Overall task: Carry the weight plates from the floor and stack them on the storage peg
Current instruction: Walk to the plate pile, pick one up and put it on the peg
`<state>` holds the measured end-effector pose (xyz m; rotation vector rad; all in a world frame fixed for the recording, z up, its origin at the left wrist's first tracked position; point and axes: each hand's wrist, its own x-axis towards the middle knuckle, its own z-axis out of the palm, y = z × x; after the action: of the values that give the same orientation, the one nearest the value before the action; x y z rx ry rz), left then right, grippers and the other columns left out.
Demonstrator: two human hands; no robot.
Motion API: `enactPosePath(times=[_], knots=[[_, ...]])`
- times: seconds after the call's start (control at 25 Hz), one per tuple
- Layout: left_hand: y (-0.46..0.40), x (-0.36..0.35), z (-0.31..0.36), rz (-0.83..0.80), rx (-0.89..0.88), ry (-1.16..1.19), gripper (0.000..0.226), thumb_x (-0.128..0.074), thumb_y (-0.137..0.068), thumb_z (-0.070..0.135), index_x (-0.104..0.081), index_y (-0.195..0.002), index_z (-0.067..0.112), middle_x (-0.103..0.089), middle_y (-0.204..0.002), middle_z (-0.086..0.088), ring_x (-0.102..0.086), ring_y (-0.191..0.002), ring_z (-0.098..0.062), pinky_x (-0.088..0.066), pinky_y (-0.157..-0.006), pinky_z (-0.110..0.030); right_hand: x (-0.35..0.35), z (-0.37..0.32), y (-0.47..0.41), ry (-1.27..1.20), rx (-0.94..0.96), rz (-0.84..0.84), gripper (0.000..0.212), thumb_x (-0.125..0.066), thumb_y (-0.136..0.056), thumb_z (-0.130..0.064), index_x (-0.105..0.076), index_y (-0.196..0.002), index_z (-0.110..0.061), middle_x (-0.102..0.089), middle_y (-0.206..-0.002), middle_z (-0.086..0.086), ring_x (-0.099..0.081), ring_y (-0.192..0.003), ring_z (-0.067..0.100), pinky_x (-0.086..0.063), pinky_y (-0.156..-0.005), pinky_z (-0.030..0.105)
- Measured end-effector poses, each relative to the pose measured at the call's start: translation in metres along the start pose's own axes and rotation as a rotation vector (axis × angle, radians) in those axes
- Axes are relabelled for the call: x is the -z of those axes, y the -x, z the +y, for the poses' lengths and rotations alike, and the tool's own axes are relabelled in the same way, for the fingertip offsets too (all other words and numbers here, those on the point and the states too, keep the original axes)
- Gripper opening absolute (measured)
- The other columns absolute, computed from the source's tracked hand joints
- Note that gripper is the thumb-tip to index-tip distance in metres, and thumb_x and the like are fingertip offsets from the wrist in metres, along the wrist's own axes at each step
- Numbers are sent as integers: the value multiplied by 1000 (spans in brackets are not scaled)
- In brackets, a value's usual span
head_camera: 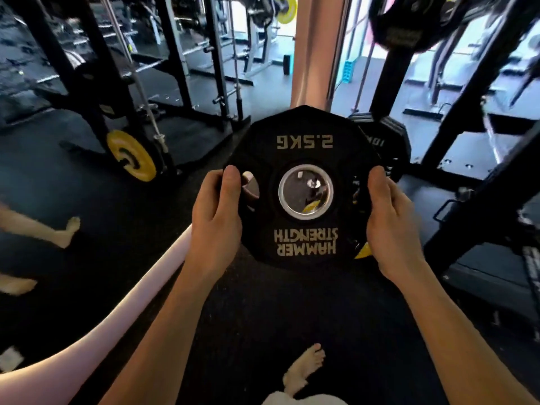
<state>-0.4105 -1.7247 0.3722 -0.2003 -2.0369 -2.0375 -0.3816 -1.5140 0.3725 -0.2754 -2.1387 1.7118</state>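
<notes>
Between both my hands, chest-front: 2.5 kg plate (304, 185), upright, lettering upside down. Left hand (216, 226), right hand (391, 226) clamp opposite rims, thumbs on face. Risks: rim-only grip slipping onto bare foot (304, 368); bore missing peg, which I can't clearly see behind plate.

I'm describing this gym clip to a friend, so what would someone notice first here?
First, the black 2.5 kg plate held up at centre frame, its lettering upside down, with the left hand and right hand each keeping a grip on one side edge. Next, the yellow plate low on the rack at left, and more black plates just behind the held one.
</notes>
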Motion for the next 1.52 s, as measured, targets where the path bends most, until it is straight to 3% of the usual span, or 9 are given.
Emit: enactPosePath(times=[0.16, 0.28, 0.44, 0.56, 0.84, 1.04, 1.12, 1.32, 1.52], knots=[[-86, -62, 4, -71, -70, 55, 39, -46, -95, 49, -60, -88, 14, -61, -77, 1, -57, -76, -16, -45, -73, -42, 22, -4, -77, -45, 62, 123, 55, -41, -94, -64, -63, -91, -14, -69, -91, 13, -67, -87, 22, -55, -78, 42], [-152, -114, 15, -126, -116, 79, 40, -47, -92, 53, -60, -86, 15, -61, -74, 3, -57, -73, -14, -44, -72, -41, 45, -19, -145, -39, 106, 212, 45, -42, -95, -61, -55, -74, -24, -61, -65, -9, -58, -67, 6, -45, -63, 25], [-223, -174, 42, -148, -177, 106, 35, -43, -100, 46, -61, -86, 19, -64, -66, 6, -60, -63, -9, -46, -64, -33, 74, -46, -226, 54, 210, 292, 62, -38, -90, -70, -60, -86, -12, -65, -78, 9, -62, -76, 25, -51, -73, 43], [-272, -210, 66, -147, -249, 133, 33, -40, -102, 43, -59, -87, 22, -64, -62, 11, -59, -58, -2, -47, -55, -20, 90, -72, -276, 96, 269, 330, 67, -35, -89, -69, -62, -95, -8, -68, -90, 17, -65, -84, 27, -52, -76, 39], [-394, -285, 131, -150, -453, 242, 35, -38, -102, 43, -57, -83, 20, -60, -53, 12, -53, -46, 1, -39, -44, -13, 121, -142, -395, 222, 506, 469, 52, -31, -97, -59, -53, -75, -17, -55, -66, -3, -52, -62, 12, -39, -64, 31], [-478, -329, 190, -185, -606, 301, 37, -38, -103, 41, -56, -86, 13, -59, -51, 14, -52, -45, 3, -38, -43, -10, 143, -203, -474, 331, 649, 587, 51, -27, -100, -54, -51, -74, -18, -52, -61, -3, -50, -55, 11, -36, -56, 24], [-504, -343, 214, -184, -671, 318, 39, -39, -102, 43, -57, -85, 14, -61, -54, 12, -52, -46, 2, -39, -45, -12, 150, -228, -496, 346, 700, 612, 53, -26, -101, -54, -55, -80, -14, -57, -66, 2, -55, -60, 13, -38, -54, 20], [-557, -373, 266, -217, -742, 388, 41, -38, -101, 49, -59, -87, 17, -60, -67, 5, -55, -52, -3, -43, -50, -18, 169, -284, -548, 369, 805, 686, 62, -24, -100, -59, -60, -94, -9, -64, -84, 7, -62, -81, 22, -46, -73, 35], [-587, -390, 298, -230, -794, 389, 43, -37, -101, 50, -61, -103, 13, -61, -82, 5, -57, -53, 6, -43, -50, -11, 183, -317, -584, 373, 856, 711, 68, -25, -100, -60, -61, -93, -4, -62, -82, 11, -59, -76, 24, -44, -70, 35]])
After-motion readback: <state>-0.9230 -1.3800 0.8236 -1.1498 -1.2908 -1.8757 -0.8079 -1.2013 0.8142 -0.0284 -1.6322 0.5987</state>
